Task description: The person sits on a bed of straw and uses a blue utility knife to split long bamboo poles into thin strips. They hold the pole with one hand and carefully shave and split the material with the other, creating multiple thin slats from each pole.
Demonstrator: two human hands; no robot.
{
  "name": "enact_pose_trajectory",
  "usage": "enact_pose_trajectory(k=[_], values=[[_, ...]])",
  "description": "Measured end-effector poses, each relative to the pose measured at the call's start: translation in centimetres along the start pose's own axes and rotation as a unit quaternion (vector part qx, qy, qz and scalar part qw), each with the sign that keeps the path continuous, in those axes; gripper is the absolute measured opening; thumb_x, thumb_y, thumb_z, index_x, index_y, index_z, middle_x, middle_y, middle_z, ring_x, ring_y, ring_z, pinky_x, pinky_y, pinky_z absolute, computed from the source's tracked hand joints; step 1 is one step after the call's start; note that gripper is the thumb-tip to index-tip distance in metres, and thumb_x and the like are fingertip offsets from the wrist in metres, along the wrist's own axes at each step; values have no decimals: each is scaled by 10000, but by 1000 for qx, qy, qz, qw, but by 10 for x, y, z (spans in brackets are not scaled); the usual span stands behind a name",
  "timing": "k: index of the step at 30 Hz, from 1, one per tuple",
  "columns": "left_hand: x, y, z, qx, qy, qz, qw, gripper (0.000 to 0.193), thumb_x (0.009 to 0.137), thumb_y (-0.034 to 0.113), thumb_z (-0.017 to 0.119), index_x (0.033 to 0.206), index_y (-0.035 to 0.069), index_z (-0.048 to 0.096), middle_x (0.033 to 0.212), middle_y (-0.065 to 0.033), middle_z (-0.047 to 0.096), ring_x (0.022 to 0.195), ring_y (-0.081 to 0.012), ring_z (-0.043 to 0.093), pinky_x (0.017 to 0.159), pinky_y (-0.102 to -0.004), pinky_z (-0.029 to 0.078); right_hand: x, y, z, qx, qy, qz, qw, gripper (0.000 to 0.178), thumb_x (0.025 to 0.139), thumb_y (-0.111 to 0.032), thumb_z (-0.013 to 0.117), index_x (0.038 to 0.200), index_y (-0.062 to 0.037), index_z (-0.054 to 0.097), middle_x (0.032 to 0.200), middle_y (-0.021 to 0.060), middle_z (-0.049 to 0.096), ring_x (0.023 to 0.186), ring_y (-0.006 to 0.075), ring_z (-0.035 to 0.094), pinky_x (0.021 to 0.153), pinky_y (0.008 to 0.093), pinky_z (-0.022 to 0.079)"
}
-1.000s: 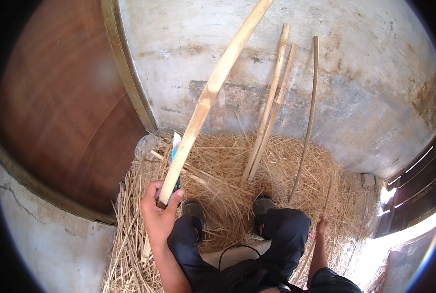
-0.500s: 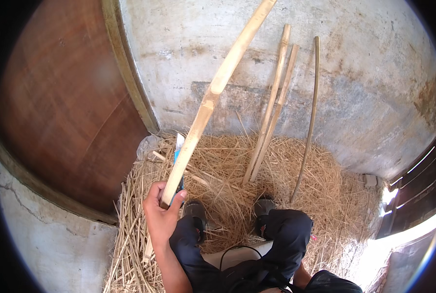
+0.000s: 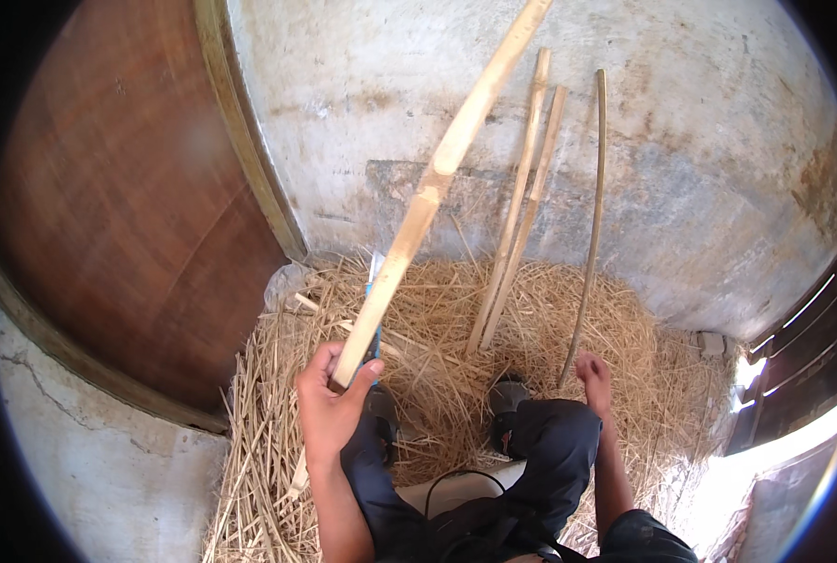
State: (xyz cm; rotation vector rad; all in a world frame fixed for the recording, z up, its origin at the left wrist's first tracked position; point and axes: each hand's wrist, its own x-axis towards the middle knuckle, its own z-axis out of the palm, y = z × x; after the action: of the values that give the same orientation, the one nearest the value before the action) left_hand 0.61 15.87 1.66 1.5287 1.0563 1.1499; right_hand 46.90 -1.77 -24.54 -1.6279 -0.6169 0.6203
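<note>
A long pale split-bamboo strip (image 3: 402,249) slants up and to the right in front of the wall, with a joint about halfway along. My left hand (image 3: 332,413) is closed round its lower end. Behind the strip, the same hand also grips a blue-handled knife (image 3: 372,291), its light blade pointing up; most of the handle is hidden. My right hand (image 3: 597,380) is raised beside my right knee with its fingers curled. Nothing shows in it. It is near the foot of a thin, curved brown stick (image 3: 595,216), apart from it as far as I can tell.
Two more bamboo strips (image 3: 522,202) lean against the stained wall (image 3: 700,169) ahead. Straw-like shavings (image 3: 437,375) cover the floor around my shoes (image 3: 503,403). A brown panel (image 3: 137,206) with a wooden frame stands at left, dark slats (image 3: 803,347) at right.
My right hand has come up from low beside my lap to knee height. My left hand, with the bamboo strip and the knife, has shifted slightly right and down.
</note>
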Motion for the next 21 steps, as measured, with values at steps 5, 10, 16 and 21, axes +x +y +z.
enact_pose_trajectory(k=[5, 10, 16, 21], values=[[4, 1, 24, -13, -31, 33, 999, 221, 934, 35, 846, 1077, -17, 684, 872, -13, 735, 773, -36, 615, 692, -222, 481, -10, -248, 89, 30, -290, -54, 955, 411, 1095, -201, 597, 1481, -66, 627, 1378, 129, 714, 1263, 235, 683, 1139, 397, 514], [-4, 11, 35, 1, -54, 59, 997, 212, 924, 11, 836, 1070, -25, 687, 883, -50, 767, 786, -46, 648, 694, -234, 500, -33, -309, 170, 32, -484, -50, 873, 508, 1139, -292, 547, 1586, -50, 527, 1447, 146, 679, 1342, 255, 639, 1165, 415, 483], [-19, 21, 39, 10, -58, 84, 995, 210, 946, 0, 813, 1090, -28, 663, 880, -10, 728, 782, -53, 622, 703, -239, 502, -66, -283, 232, 152, -543, 4, 826, 450, 1162, -275, 526, 1521, -10, 581, 1430, 122, 676, 1331, 228, 640, 1144, 396, 495], [-41, 36, 22, 160, -4, 78, 984, 190, 917, 2, 820, 1050, -27, 688, 825, -52, 733, 756, -67, 636, 703, -249, 517, -83, -255, 242, 204, -472, 22, 857, 389, 1158, -274, 521, 1400, 7, 639, 1297, 97, 702, 1219, 208, 678, 1089, 391, 522]])
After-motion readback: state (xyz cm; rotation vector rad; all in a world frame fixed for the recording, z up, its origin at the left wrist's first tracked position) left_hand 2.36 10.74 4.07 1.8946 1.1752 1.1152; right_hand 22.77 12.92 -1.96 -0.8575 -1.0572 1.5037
